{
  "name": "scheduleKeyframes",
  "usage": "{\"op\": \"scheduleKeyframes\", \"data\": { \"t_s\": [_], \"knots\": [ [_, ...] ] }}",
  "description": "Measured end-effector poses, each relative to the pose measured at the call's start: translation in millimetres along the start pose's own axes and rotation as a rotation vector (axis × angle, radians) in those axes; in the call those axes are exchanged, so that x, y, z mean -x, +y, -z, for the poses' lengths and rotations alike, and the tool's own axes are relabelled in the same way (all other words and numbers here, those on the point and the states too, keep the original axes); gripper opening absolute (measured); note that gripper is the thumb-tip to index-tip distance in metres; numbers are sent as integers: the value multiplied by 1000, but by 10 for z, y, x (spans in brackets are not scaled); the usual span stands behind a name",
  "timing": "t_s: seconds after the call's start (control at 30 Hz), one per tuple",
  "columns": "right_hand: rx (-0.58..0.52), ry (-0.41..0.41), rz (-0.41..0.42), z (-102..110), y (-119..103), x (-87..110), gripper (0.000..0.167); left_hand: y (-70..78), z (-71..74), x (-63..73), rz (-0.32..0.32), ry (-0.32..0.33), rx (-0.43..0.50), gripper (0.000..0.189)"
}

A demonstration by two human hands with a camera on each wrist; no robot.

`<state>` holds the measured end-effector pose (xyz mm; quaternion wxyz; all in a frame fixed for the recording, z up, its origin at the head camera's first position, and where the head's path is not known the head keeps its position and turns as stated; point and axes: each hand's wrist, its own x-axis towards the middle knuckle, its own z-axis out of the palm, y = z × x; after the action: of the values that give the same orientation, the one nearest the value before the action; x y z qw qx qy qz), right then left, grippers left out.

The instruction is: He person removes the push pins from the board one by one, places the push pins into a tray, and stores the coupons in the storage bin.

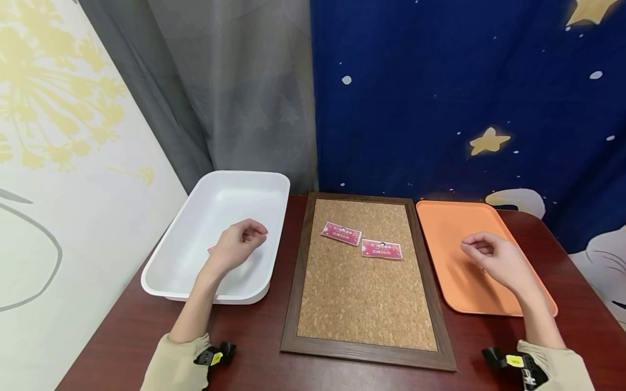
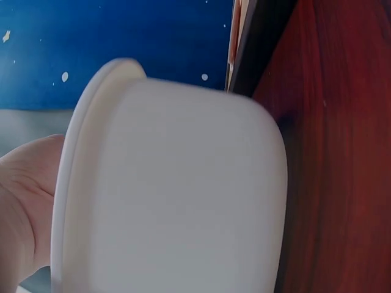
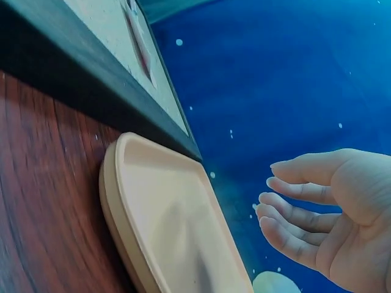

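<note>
In the head view, the left hand is over the white tub, its fingers loosely bent, with nothing seen between them. A red piece, maybe a coupon, shows beside it inside the tub. Two red coupons lie on the cork board, one tilted; their top edges nearly meet at the corners, so a careless placing could overlap them. The right hand hangs above the orange tray.

In the left wrist view, the tub's wall hides the fingertips; a low lift could knock this rim.

In the right wrist view, the fingers are softly curved, holding nothing visible, apart from the tray. Tiny objects, if picked there, could slip from such a loose pinch.
</note>
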<state>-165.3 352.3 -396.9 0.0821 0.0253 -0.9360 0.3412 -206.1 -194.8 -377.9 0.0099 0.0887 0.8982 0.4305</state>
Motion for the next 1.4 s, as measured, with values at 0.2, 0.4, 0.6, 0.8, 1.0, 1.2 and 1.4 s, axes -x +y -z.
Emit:
{"op": "scheduleKeyframes", "data": {
  "t_s": [0.2,0.4,0.6,0.8,1.0,1.2,1.4],
  "knots": [
    [11,-2,32,-89,-89,-50,25,122,-96,-50,-10,-24,26,14],
    [9,-6,57,-171,-157,-102,23,217,-229,-104,-38,-43,51,16],
    [-10,-7,80,-232,-256,-140,21,331,-361,-136,-84,-76,57,13],
    [-28,-28,89,-294,-372,-196,22,452,-469,-155,-114,-96,61,11],
    [-38,-68,73,-403,-480,-265,24,505,-573,-218,-126,-102,56,11],
    [-65,-90,77,-538,-573,-343,21,555,-680,-281,-141,-99,67,13],
    [-89,-110,87,-674,-655,-430,19,611,-786,-335,-137,-102,95,11]
  ]
}}
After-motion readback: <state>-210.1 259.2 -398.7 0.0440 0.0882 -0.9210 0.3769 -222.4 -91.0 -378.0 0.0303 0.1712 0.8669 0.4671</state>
